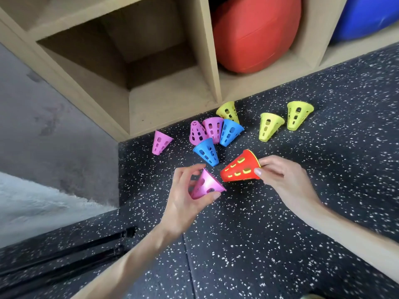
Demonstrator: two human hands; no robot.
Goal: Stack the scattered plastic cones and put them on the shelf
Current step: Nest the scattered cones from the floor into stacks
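stacking step, early. your left hand (190,190) holds a pink perforated plastic cone (206,184); your right hand (282,180) pinches a red perforated plastic cone (239,169) lined yellow, just at 2 o'clock. next: nest them, tips aligned.

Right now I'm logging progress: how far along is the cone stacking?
Early. The right hand holds a red cone with yellow nested inside; the left hand holds a pink cone. Eight cones still lie loose on the floor; none on the shelf.
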